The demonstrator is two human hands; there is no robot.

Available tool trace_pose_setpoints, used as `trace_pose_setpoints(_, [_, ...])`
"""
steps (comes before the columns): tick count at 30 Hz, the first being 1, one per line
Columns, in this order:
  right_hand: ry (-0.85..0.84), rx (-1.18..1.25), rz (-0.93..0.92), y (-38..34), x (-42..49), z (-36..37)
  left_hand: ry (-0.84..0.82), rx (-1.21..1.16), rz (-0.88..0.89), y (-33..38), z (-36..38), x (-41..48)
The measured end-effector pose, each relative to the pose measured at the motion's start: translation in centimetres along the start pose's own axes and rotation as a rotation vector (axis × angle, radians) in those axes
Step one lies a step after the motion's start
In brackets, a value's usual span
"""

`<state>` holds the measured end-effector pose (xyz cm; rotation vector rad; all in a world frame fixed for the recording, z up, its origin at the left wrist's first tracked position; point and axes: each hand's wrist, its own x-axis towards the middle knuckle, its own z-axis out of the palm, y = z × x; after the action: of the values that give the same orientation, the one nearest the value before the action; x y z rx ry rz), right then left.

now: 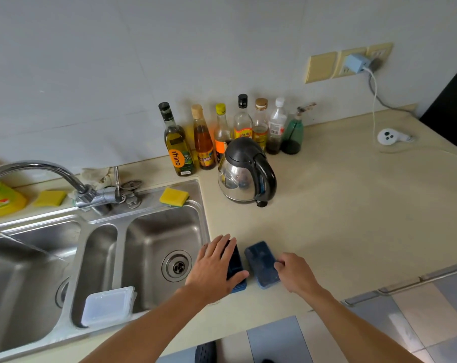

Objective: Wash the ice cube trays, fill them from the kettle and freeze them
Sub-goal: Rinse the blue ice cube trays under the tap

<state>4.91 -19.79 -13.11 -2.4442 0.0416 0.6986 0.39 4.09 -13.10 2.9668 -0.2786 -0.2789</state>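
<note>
**A:** Where are the grips?

**B:** The left grip lies over the left tray. Its fingers run fairly straight along the tray and its thumb crosses the near end. I cannot tell whether it clasps the edge. The right grip has its fingers curled onto the right long edge of the right tray and appears to pinch it.

**A:** And the trays themselves?

**B:** There are 2 dark blue trays, side by side on the table, near its front edge and just right of the sink.

**A:** How will they handle?

**B:** They look light and probably bendy, so 1 lifted by an end may sag. Each is best held by both long edges, near the middle. Wet, they would likely be slippery, and filled, they would slosh. The kettle stands further back on the table, and a yellow sponge sits on the sink rim.
</note>
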Motion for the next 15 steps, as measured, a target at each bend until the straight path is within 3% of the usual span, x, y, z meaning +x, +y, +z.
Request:
trace_pose_setpoints(3, [0.044, 0.082, 0.004, -1.3, -0.5, -1.5, 0.022, -0.162, -0.060, -0.1, -1.0, 0.0])
trace_pose_setpoints(8, [0.129, 0.237, -0.073, -5.9, -1.6, -4.7, 0.229, -0.619, -0.350, -0.9, -3.1, -1.3])
trace_pose_setpoints(12, [0.072, 0.316, -0.219, -11.4, -3.0, -4.9, 0.319, -0.992, -0.516, -2.7, -5.1, -3.0])
trace_pose_setpoints(15, [-0.014, 0.321, -0.292, -15.6, -4.3, -3.4, 0.295, -1.383, -0.613, -5.0, -6.6, -4.4])
